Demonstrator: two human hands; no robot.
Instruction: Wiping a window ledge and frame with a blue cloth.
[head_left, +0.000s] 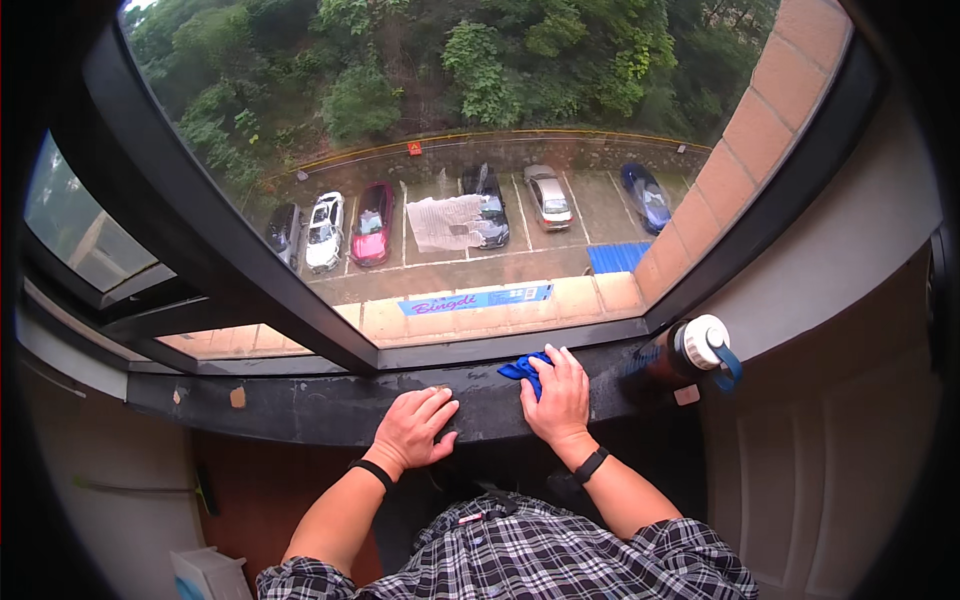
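Observation:
My right hand (559, 394) presses a crumpled blue cloth (531, 369) onto the dark windowsill (315, 412), close to the foot of the window frame. Part of the cloth lies hidden under the fingers. Wet-looking streaks show on the sill left of the cloth. My left hand (415, 429) rests palm down at the sill's front edge, its thumb apart and nothing visible in it. A dark bottle (660, 367) with a white lid and a blue carry loop stands on the sill to the right of my right hand.
A torn whitish paper remnant (442, 223) and a blue printed strip (476, 300) appear on or beyond the window pane. Black frame bars (225, 187) rise at left. A pinkish tag (686, 394) lies by the bottle. Below left stand a broom (202, 489) and a white bin (210, 574).

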